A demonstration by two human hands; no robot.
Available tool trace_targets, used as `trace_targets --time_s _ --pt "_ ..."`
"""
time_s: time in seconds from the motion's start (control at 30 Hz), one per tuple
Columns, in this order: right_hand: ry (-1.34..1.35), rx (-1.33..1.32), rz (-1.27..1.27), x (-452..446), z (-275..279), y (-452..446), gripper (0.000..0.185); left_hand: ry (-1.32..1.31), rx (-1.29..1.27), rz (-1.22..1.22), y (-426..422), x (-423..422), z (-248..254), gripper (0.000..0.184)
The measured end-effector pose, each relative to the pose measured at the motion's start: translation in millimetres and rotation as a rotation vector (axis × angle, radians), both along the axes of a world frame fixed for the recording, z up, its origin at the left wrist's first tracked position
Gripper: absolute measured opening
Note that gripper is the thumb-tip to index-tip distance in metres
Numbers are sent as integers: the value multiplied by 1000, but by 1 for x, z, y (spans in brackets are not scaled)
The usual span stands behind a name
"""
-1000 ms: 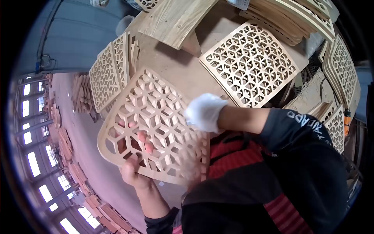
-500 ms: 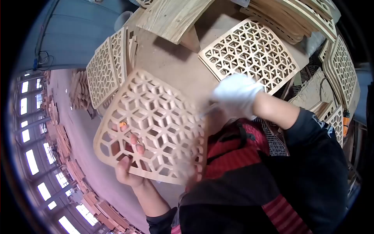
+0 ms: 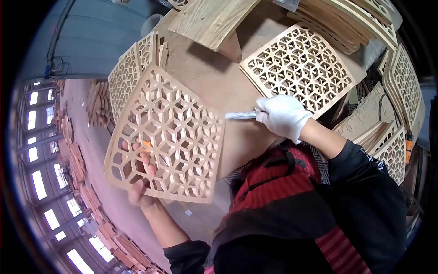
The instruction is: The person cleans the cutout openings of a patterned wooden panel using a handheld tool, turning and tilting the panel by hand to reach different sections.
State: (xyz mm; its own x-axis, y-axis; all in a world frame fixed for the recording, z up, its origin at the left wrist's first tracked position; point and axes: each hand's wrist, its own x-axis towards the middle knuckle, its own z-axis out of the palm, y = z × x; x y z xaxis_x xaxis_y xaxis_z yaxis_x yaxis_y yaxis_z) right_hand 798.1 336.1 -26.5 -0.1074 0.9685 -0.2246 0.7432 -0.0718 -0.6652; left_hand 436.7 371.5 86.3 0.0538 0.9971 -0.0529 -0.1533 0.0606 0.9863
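Because openings pierce it throughout, the latticed wooden panel [image 3: 174, 147], pinched at its lower edge by the bare left hand [image 3: 139, 192] beneath, should handle light, stiff and brittle; hold its solid border. The gloved right hand [image 3: 284, 117] is fisted around a slim rod [image 3: 242, 115].

Head-worn camera: located above the grips of the left hand [image 3: 140, 191] and right hand [image 3: 284, 117], facing forward and downward, close range.

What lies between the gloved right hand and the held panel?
A grey rod, held in the right hand, points toward the panel, contact unclear; head view.
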Motion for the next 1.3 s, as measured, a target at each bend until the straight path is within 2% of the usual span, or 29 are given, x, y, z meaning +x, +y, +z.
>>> trace_targets --time_s 0.2,0.4,0.57,0.67,0.77,0.83,1.0,1.07,1.17,1.3 --pt "89 -36 -1 -11 3 1 16 8 -19 15 -3 7 7 97" --pt "86 -61 12 -21 2 7 17 -46 0 -89 1 21 13 97" --pt "180 -60 -39 -28 -2 9 17 -23 7 -32 5 24 13 99" --pt "328 -89 -104 -38 -23 8 17 -33 30 -63 7 6 3 84" --pt "432 -237 -146 -43 -19 4 17 -39 55 -82 7 -21 -11 69" --pt "379 -219 -92 -43 -21 3 16 -37 55 -87 7 -18 -8 70" --pt "394 -196 -53 -41 -22 -2 13 -18 15 -68 11 28 15 99" --pt "386 -192 -57 -42 -24 -3 12 -85 15 -116 11 24 12 99" --pt "419 -147 -53 -42 -27 -7 12 -49 -7 -182 8 18 12 100" --pt "418 -147 -38 -40 -28 -10 12 46 -34 -147 4 19 17 101"
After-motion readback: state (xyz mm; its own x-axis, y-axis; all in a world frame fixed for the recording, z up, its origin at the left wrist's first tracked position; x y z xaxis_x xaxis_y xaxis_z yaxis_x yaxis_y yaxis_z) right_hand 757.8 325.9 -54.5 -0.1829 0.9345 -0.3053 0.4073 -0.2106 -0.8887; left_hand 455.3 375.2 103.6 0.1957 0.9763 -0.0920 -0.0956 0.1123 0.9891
